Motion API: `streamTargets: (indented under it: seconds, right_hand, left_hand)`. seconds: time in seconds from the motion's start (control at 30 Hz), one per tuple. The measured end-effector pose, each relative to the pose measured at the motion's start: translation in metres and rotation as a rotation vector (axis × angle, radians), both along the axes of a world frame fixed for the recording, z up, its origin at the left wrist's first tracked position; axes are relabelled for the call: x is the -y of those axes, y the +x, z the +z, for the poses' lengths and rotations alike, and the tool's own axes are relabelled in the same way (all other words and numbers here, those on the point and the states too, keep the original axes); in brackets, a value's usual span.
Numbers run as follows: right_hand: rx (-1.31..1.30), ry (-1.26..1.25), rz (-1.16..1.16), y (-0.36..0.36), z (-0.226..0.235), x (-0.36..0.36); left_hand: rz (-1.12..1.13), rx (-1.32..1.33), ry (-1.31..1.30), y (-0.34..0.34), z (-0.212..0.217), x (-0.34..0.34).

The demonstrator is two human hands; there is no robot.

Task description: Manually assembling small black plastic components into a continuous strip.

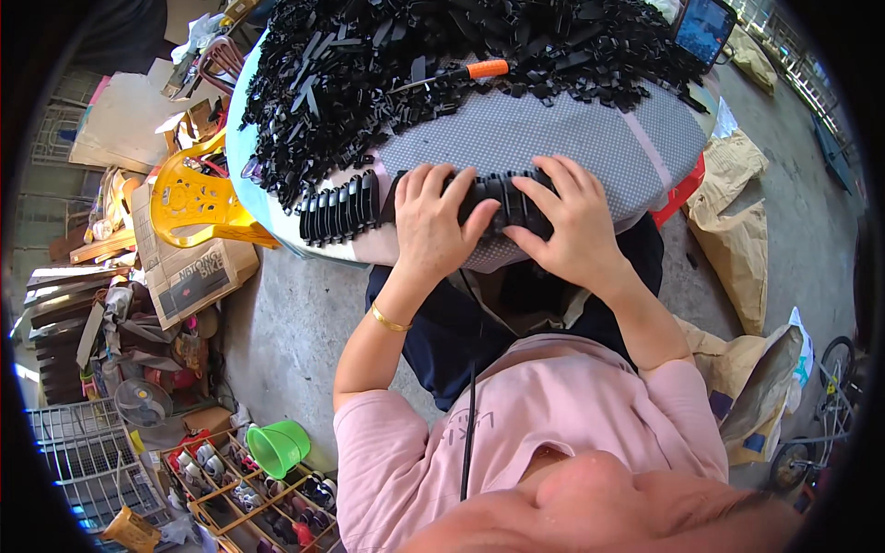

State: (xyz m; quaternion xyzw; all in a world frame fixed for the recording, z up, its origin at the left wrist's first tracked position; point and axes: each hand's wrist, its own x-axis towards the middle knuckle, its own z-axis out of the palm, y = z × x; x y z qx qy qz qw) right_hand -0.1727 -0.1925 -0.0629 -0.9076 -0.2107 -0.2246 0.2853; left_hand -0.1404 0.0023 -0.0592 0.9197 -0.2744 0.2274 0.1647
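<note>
A row of black plastic pieces (pixel 339 211), lined up side by side, lies along the near edge of the table. My left hand (pixel 433 219) wraps over the middle of this row, thumb pointing right. At the row's right end, my right hand (pixel 570 214) curls round more black pieces, its thumb close to the left one. Dark ribbed sections (pixel 495 191) show between the two hands; the parts under the palms are hidden. Beyond them spreads a large heap of loose black plastic pieces (pixel 369 83). On the heap rests an orange-handled tool (pixel 487 69) with a thin metal shaft.
Grey dotted padding (pixel 553 129) covers the table. A phone (pixel 704 35) stands at the far right. Left of the table are a yellow plastic chair (pixel 198 198) and a cardboard box (pixel 189 276). Brown paper sacks (pixel 733 230) lie right. A green bucket (pixel 278 448) sits by a shoe rack.
</note>
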Motion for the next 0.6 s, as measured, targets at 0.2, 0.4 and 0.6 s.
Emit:
streamTargets:
  seconds: [0.2,0.4,0.6]
  right_hand:
    - [0.087,0.106,-0.033,-0.039,-0.016,0.012]
    - [0.173,0.278,0.010,-0.065,-0.081,0.018]
    - [-0.118,0.284,-0.036,-0.075,-0.115,0.022]
  left_hand:
    - [-0.174,0.022,-0.005,-0.012,0.004,0.009]
    - [-0.356,-0.021,-0.042,-0.027,0.004,0.024]
    - [-0.551,0.109,0.201,-0.062,-0.042,0.037]
